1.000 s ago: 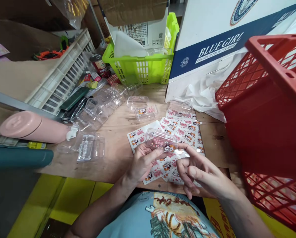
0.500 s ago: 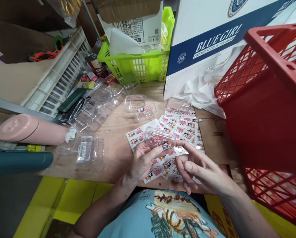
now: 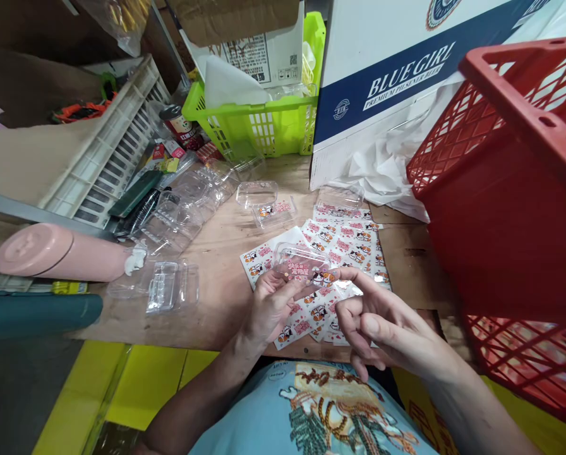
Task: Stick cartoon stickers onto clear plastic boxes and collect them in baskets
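Note:
A clear plastic box (image 3: 302,260) with a cartoon cat sticker is gripped at its lower left between the thumb and fingers of my left hand (image 3: 274,300). My right hand (image 3: 382,319) has its index finger stretched to the box's right end, near the cats; its other fingers are loosely bent and apart, holding nothing. Beneath the box, overlapping sticker sheets (image 3: 359,243) printed with cats and pink lettering lie on the wooden table (image 3: 221,253). Beyond them lies another open clear box (image 3: 274,213) with a cat sticker. A clear lid or box half (image 3: 340,197) rests on the sheets' far edge.
Several clear boxes (image 3: 183,208) are piled at left, near a pink bottle (image 3: 65,251) and a teal cylinder (image 3: 36,315). A green basket (image 3: 264,126) and a beer carton (image 3: 387,82) stand behind. At right looms a red basket (image 3: 505,208).
My right thumb has lifted slightly and its fingers have spread a little, the index finger staying at the box's end. The box has tilted a little in my left hand.

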`<state>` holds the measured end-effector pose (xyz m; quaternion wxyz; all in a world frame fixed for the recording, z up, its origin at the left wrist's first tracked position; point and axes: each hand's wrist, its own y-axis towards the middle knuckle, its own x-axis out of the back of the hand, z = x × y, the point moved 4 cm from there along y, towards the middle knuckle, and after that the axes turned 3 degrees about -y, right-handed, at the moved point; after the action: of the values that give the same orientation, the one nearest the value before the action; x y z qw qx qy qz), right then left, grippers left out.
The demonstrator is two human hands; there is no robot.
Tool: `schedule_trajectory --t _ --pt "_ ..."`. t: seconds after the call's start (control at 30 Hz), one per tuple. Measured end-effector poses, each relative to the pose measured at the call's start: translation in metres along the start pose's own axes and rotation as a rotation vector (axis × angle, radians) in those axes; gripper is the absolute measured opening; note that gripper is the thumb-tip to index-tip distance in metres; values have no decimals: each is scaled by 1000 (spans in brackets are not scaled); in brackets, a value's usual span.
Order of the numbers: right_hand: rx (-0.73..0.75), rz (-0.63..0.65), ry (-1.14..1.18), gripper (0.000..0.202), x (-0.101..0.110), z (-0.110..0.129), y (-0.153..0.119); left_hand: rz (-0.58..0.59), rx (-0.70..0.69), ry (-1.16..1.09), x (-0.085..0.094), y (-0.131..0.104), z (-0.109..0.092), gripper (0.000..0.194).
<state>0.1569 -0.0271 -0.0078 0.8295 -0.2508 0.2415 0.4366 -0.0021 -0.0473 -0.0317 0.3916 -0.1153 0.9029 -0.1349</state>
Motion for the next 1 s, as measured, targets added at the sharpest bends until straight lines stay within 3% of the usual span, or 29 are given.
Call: schedule_trajectory --t 0.43,0.87,1.0 --pt "-20 -52 -43 50 7 -6 9 42 -11 51 1 -1 2 16" --pt "-30 -93 -147 63 9 -8 9 81 6 58 -1 -2 1 16" --pt "-33 -89 -157 66 5 -7 13 35 -11 -3 0 -3 1 10"
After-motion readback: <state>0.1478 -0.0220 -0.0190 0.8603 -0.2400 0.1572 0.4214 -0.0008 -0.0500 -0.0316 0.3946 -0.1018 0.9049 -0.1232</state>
